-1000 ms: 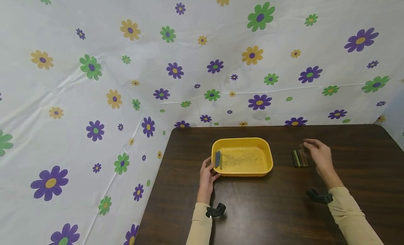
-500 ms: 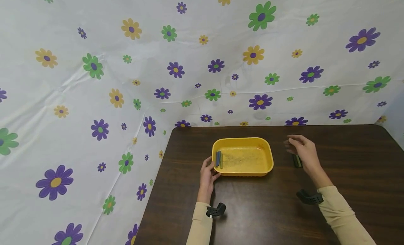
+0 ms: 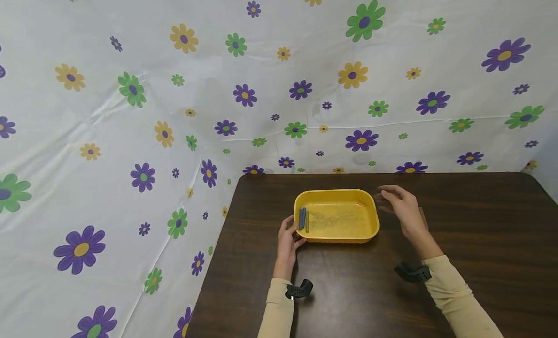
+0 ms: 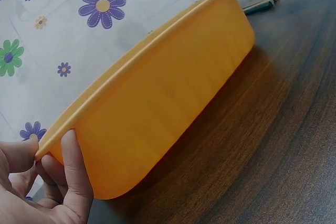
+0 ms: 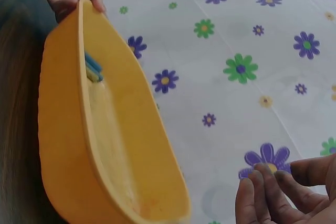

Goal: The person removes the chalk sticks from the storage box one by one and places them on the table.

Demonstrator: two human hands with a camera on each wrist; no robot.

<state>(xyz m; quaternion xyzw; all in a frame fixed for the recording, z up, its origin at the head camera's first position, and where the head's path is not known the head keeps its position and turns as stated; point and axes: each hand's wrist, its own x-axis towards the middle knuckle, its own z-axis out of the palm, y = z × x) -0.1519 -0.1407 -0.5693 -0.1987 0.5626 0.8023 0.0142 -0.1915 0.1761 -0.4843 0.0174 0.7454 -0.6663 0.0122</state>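
A yellow plastic tray (image 3: 335, 239) stands on the table. My left hand (image 3: 286, 243) grips its near left corner, thumb over the rim and fingers against the outer wall. Inside, along the left end, lie two blue chalk-like sticks (image 3: 302, 218) and an olive-green one (image 3: 307, 222). My right hand (image 3: 405, 212) hovers just right of the tray; in the right wrist view its smudged, loosely bent fingers (image 5: 257, 192) have nothing between them. Beyond that hand a brown stick (image 3: 423, 218) shows on the table, the rest of its row hidden. The left wrist view shows a dark green stick (image 4: 259, 7).
The dark brown wooden table (image 3: 348, 294) reaches back to a white cloth (image 3: 261, 62) printed with flowers. Black camera mounts (image 3: 300, 289) sit on both wrists, over cream sleeves (image 3: 457, 299).
My right hand has moved left from the row of sticks on the table to beside the tray's right end. The left hand and the tray have stayed put.
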